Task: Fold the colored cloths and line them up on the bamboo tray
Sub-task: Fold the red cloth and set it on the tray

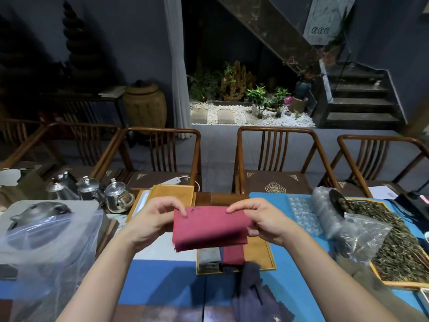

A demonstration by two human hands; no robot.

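I hold a red cloth (210,227) folded into a rectangle in the air above the bamboo tray (258,254). My left hand (155,219) pinches its upper left corner and my right hand (262,218) pinches its upper right edge. On the tray below lie a folded grey cloth (208,256) and, to its right, a folded dark red cloth (233,254). A crumpled dark blue-grey cloth (254,291) lies loose on the table in front of the tray.
A second bamboo tray (171,194) sits behind my left hand. Silver teapots (118,197) stand at the left, above a clear plastic bag (46,247). At the right are bubble wrap (325,212) and a tray of dried tea leaves (390,245). Wooden chairs (274,159) line the far side.
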